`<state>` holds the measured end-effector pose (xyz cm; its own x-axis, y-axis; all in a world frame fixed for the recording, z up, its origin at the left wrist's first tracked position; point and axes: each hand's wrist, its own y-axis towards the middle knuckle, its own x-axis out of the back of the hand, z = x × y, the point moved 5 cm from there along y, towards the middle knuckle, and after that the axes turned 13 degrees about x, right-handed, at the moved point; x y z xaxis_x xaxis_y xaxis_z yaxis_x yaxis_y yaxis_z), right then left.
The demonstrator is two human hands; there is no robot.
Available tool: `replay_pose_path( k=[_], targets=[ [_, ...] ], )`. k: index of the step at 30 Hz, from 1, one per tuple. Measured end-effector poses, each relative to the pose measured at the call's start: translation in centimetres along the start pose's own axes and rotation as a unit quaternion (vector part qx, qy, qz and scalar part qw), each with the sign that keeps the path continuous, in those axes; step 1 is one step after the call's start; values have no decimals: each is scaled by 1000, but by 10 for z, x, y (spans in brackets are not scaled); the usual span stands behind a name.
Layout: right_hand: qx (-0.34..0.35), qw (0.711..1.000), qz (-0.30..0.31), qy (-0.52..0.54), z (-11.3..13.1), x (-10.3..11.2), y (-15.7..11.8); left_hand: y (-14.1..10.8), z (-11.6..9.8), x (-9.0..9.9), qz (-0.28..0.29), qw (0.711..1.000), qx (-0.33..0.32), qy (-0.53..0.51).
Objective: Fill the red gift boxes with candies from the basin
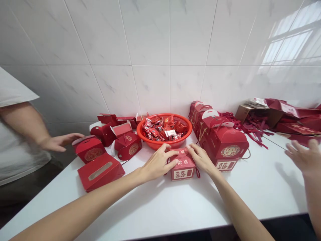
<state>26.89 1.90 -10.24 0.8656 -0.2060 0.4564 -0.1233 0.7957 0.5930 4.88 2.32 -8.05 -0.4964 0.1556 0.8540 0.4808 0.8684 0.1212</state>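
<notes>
A small red gift box (183, 169) with a cream label on its front stands on the white table, in front of a red basket (187, 133) of wrapped candies (163, 129). My left hand (159, 161) has its fingers on the box's top from the left, thumb and forefinger at the lid. From the right, my right hand (200, 156) rests its fingers on the upper edge of the same box. Red ribbon or cord loops hang at the box's sides. The lid's top looks folded closed.
Filled-looking red boxes (225, 142) line up right of the basket; open ones (129, 142) stand left. Ribbons (258, 129) and flat cartons (298, 120) lie at the right. Another person's hand (60, 142) is at the left, another hand (303, 154) at the right. A tiled wall is behind.
</notes>
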Motion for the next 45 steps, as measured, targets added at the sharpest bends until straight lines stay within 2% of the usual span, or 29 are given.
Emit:
replay_pose_path(
  k=[3, 4, 5, 6, 7, 8, 9, 11, 13, 15, 18, 20, 24, 28, 32, 36, 39, 42, 45],
  targets=[
    [10, 998, -49, -37, -12, 97, -9, 1, 6, -2, 23, 999, 14, -31],
    [37, 995, -56, -79, -14, 126, -10, 2, 8, -3, 29, 998, 19, -46],
    [56, 988, -68, -128, -15, 147, -11, 3, 11, -4, 33, 997, 25, -63],
    [68, 973, -141, -167, -12, 161, -14, 5, 13, -5, 35, 996, 31, -79],
    [58, 977, -126, -163, -11, 155, -15, 6, 15, -5, 36, 994, 35, -94],
    [35, 987, -80, -132, -9, 133, -16, 7, 16, -6, 37, 993, 37, -107],
    [8, 992, -77, -98, -5, 106, -18, 7, 17, -7, 36, 992, 38, -117],
    [-3, 996, -49, -76, 12, 39, -26, 8, 17, -6, 30, 990, 41, -130],
    [-41, 998, -34, -38, 24, -14, -36, 8, 16, -5, 20, 990, 42, -134],
    [-41, 996, -66, -40, 35, -35, -46, 8, 13, -3, 9, 991, 38, -131],
    [14, 992, -107, -69, 50, -32, -57, 7, 8, -1, -9, 992, 36, -123],
    [50, 988, -108, -96, 59, -32, -62, 5, 5, 0, -21, 991, 39, -124],
    [79, 974, -100, -185, 69, -51, -70, -1, -2, -4, -28, 989, 54, -134],
    [88, 955, -105, -263, 70, -68, -74, -8, -12, -9, -3, 988, 58, -144],
    [89, 948, -114, -284, 68, -64, -75, -8, -11, -15, 39, 976, 68, -204],
    [110, 955, -104, -255, 77, -45, -87, -2, -9, -16, 104, 943, 69, -310],
    [138, 954, -99, -247, 89, -22, -107, -4, -19, -6, 152, 932, 44, -327],
    [143, 950, -104, -258, 94, 10, -131, -14, -37, 11, 168, 951, -15, -261],
    [118, 936, -131, -304, 88, 47, -155, -26, -51, 23, 182, 968, -61, -162]
  ],
)
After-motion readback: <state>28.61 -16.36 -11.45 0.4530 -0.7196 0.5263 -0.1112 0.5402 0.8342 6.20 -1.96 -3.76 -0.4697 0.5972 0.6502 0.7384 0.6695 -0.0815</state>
